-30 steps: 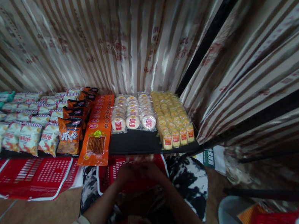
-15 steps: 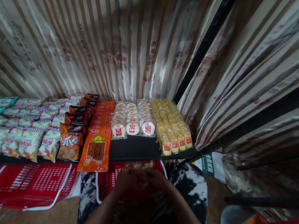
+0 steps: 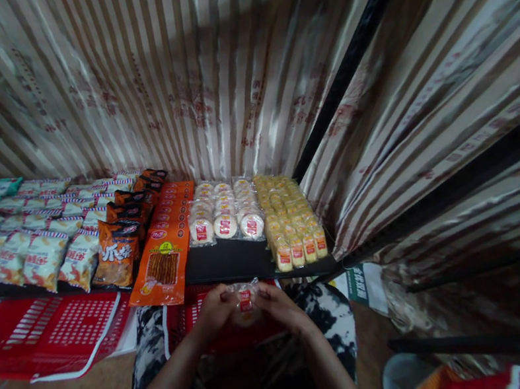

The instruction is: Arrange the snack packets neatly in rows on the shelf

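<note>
Step in hand: both hands are up over the lap with one round cake packet (image 3: 243, 299) pinched between them, just short of the shelf edge (image 3: 232, 263); looks to me like stocking, packet by packet.
Left hand (image 3: 214, 310): fingers curled onto the packet's left side, gripping it.
Right hand (image 3: 277, 304): fingers closed on the right side of the same packet, sharing the hold.
Where the packet is: in the air, above the red basket (image 3: 185, 311) on the person's knees, in front of the bare black strip of shelf.
Next move, my guess: it wants carrying forward and laying label-up in front of the round cake rows (image 3: 223, 211), squared with them.
Neighbours: yellow packets (image 3: 289, 219) to the right, long orange packets (image 3: 164, 251) to the left, then dark orange bags (image 3: 117, 253) and pale snack bags (image 3: 44, 256).
Writing: red label on the held packet, too small to read; bold white Chinese characters on the front dark orange bag, not sharp enough to make out.
</note>
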`<action>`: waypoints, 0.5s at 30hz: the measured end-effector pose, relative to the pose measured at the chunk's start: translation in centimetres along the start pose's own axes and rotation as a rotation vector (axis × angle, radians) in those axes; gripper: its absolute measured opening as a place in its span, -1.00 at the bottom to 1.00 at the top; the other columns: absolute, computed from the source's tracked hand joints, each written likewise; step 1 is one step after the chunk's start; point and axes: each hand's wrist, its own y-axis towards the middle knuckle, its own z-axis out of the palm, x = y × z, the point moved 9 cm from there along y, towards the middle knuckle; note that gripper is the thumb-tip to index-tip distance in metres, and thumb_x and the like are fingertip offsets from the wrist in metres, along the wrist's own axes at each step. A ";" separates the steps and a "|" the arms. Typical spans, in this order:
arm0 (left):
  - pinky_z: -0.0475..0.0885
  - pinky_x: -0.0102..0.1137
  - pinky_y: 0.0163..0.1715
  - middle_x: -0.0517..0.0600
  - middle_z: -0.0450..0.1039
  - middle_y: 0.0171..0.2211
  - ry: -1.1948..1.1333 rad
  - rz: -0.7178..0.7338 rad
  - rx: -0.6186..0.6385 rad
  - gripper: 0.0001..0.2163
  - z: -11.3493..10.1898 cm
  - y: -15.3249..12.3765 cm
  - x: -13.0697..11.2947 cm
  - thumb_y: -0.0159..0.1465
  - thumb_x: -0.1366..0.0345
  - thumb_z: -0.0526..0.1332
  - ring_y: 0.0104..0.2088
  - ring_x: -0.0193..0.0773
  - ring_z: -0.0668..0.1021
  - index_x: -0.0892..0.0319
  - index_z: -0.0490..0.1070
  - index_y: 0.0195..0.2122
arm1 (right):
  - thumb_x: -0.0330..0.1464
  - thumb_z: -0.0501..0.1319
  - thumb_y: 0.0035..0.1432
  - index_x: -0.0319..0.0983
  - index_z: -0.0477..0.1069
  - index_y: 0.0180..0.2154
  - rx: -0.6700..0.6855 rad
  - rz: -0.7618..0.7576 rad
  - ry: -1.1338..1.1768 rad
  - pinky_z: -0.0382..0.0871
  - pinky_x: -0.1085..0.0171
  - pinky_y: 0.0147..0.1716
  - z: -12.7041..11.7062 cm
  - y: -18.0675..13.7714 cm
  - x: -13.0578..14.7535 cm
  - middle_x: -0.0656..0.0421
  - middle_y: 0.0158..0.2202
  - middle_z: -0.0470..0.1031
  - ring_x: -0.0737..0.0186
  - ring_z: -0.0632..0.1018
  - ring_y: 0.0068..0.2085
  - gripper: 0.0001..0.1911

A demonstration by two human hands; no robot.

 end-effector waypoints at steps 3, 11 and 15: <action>0.24 -0.45 -0.49 -0.14 0.30 -0.57 0.014 0.004 0.002 -0.68 0.0 0.1 -0.1 -0.05 0.04 0.28 -0.51 -0.36 0.34 0.20 0.29 -0.48 | 0.04 0.30 -0.13 -0.23 0.42 -0.35 -0.012 -0.013 0.023 0.34 0.20 -0.21 0.0 0.0 0.6 0.18 -0.39 0.50 0.22 0.50 -0.32 -0.52; 0.21 -0.45 -0.50 -0.14 0.27 -0.57 0.011 -0.016 -0.006 -0.66 0.0 0.2 -0.3 -0.05 0.00 0.25 -0.52 -0.37 0.33 0.18 0.27 -0.49 | -0.01 0.31 -0.11 -0.25 0.42 -0.36 -0.091 -0.017 0.046 0.31 0.29 -0.33 -0.5 0.3 0.9 0.21 -0.43 0.48 0.29 0.46 -0.40 -0.56; 0.22 -0.46 -0.49 -0.13 0.29 -0.57 0.005 -0.022 -0.023 -0.66 -0.1 0.2 -0.6 -0.04 -0.01 0.23 -0.52 -0.36 0.35 0.18 0.29 -0.46 | -0.01 0.32 -0.15 -0.25 0.42 -0.34 -0.107 0.006 0.061 0.31 0.30 -0.37 -0.6 0.5 0.6 0.21 -0.43 0.49 0.27 0.47 -0.38 -0.53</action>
